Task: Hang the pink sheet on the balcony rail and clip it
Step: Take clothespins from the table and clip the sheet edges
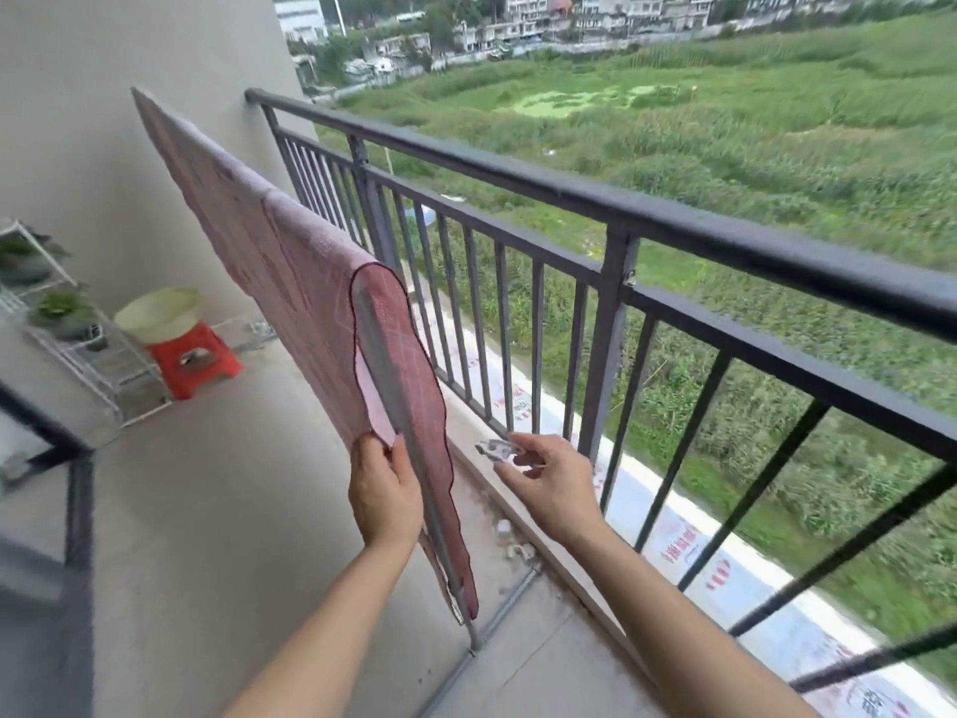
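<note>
The pink sheet (290, 261) is draped over a slim grey bar (409, 448) that stands just inside the dark balcony rail (673, 225), not on that rail itself. Its near corner is pinched between thumb and fingers of the left hand (386, 492), just beside the bar. A small clear clip (499, 450) is held in the fingertips of the right hand (551, 481), near the hem but apart from it; whether its jaws are pressed open cannot be told, since the clip is blurred.

The cloth is judged thin, light and limp: it folds over itself at the end and hangs in a loose curve. It would likely slide or lift in wind, so it is best gripped at the hemmed edge, pulled taut along the bar, and clipped where both layers lie against the bar.
</note>
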Motion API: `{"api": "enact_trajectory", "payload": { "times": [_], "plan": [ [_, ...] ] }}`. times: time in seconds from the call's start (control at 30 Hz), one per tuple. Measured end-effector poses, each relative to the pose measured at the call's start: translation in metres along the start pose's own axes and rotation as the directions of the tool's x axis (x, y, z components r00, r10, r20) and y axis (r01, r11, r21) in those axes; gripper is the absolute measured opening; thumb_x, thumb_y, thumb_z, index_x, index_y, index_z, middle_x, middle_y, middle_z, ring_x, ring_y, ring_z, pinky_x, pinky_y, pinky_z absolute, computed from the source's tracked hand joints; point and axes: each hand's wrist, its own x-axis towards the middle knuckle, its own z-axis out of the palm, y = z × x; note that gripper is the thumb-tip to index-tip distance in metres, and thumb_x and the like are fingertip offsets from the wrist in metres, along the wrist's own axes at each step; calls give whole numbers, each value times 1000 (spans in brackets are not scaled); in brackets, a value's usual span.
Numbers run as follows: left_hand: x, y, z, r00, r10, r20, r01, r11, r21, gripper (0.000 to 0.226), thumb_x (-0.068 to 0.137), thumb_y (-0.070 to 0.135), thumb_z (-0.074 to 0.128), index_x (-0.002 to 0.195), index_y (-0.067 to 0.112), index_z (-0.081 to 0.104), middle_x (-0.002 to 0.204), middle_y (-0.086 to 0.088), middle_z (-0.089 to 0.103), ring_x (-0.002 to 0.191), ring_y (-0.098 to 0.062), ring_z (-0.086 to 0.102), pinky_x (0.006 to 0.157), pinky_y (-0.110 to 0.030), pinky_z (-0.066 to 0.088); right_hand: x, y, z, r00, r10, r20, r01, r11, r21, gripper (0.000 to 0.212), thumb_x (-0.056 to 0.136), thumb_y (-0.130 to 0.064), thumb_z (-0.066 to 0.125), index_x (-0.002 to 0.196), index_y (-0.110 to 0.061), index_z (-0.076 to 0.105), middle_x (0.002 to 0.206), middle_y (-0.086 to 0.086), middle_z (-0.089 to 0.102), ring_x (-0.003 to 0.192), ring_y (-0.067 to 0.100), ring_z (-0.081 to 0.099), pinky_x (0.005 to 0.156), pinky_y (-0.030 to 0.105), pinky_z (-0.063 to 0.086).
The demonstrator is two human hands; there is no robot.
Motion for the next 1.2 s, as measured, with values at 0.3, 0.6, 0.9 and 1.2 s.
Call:
{"api": "enact_trajectory", "payload": {
  "times": [0.3, 0.6, 0.9, 1.2],
  "plan": [
    [-7, -6, -12, 980, 195, 41, -196, 980, 27, 33, 89, 1, 58, 104, 19, 35, 89, -16, 67, 77, -39, 65, 61, -39, 49, 5, -13, 10, 996, 72, -47, -66, 992, 104, 38, 80, -32, 79, 116, -21, 71, 101, -7, 65, 85, -4, 64, 76, 11, 51],
    [-3, -7, -8, 911, 381, 159, -396, 915, 77, 27, 79, -11, 58, 83, 16, 50, 82, -7, 51, 71, -34, 54, 59, -41, 49, 27, -44, 18, 992, 75, -96, -56, 980, 190, 38, 80, -29, 81, 115, -18, 71, 102, -5, 71, 86, 2, 68, 83, 25, 57],
    [-4, -7, -2, 973, 167, 158, -155, 984, -86, 24, 81, 19, 71, 97, 12, 55, 90, 5, 52, 87, -24, 57, 73, -31, 42, 35, -86, 10, 997, -67, 50, 51, 962, 268, 40, 77, -31, 84, 113, -18, 73, 97, -7, 73, 86, 9, 68, 74, 21, 56],
    [6, 15, -3, 987, -156, 45, 161, 976, -149, 26, 87, 24, 66, 95, 18, 41, 78, 1, 61, 74, -30, 60, 61, -27, 33, 32, -83, 3, 997, -59, 56, 43, 966, 254, 44, 78, -29, 83, 118, -19, 71, 98, -9, 72, 83, 4, 67, 77, 24, 57]
  ]
}}
